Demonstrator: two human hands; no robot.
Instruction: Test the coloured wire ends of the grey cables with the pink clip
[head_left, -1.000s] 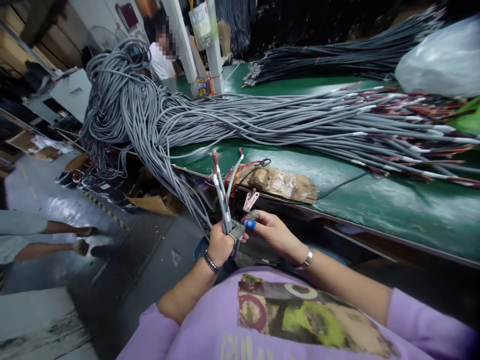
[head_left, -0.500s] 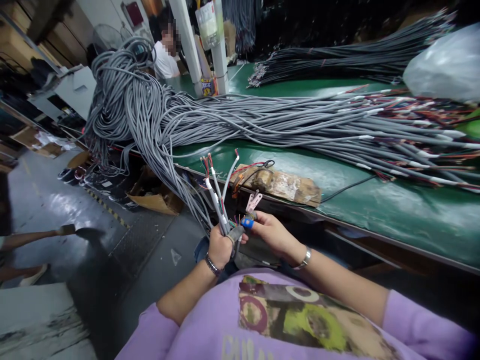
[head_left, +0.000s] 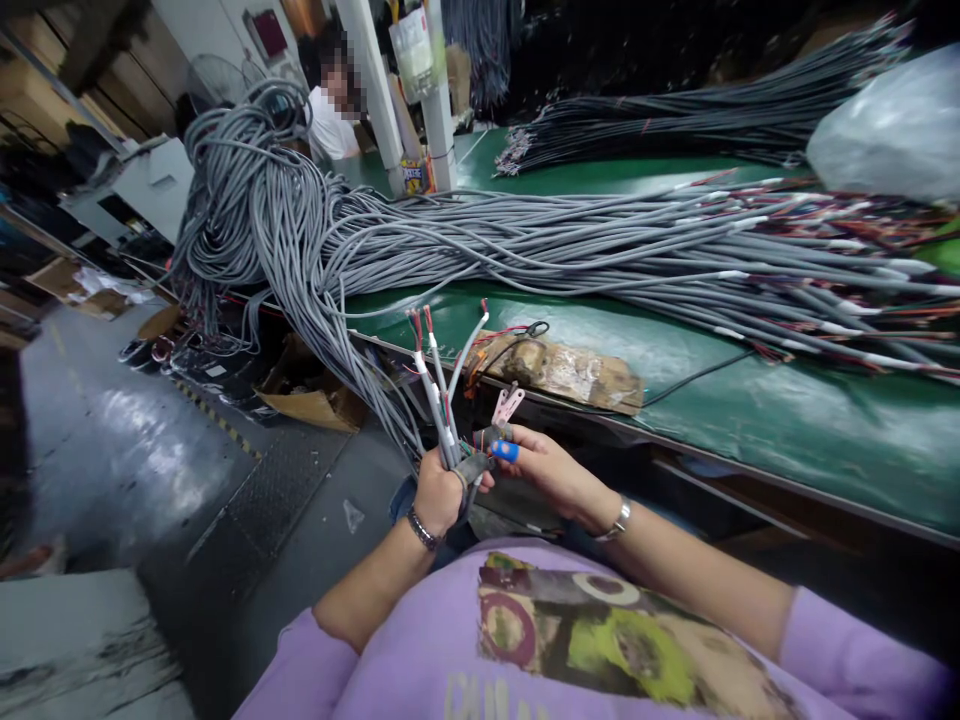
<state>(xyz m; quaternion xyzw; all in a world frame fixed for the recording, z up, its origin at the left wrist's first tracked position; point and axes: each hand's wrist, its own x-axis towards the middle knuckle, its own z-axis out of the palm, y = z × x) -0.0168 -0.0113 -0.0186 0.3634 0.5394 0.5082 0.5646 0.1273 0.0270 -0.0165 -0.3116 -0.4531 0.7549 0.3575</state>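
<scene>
My left hand (head_left: pixel 441 495) is closed round a few grey cables (head_left: pixel 433 400), whose stripped upper ends show red and other thin wires and white sleeves. A grey wrap (head_left: pixel 472 468) covers its thumb. Just to the right, my right hand (head_left: pixel 544 465) has thumb and forefinger drawn together beside thin coloured wires (head_left: pixel 466 447) at the left hand. Blue tape (head_left: pixel 505 451) is round the right thumb, and a grey wrap covers the forefinger. What lies between those fingertips is too small to make out. A pink clothespin (head_left: pixel 508 405) stands just above them at the bench edge.
A long pile of grey cables (head_left: pixel 465 235) runs along the green bench (head_left: pixel 750 400) and hangs over its left end. Taped cardboard (head_left: pixel 577 372) lies at the near edge. Black cables (head_left: pixel 675 125) and a plastic bag (head_left: pixel 892 125) are behind. A person (head_left: pixel 330 115) sits at the far side.
My right fingertips have moved slightly right, away from my left thumb. The held cables have shifted a little to the right. At the far left, another person's limbs have mostly left view.
</scene>
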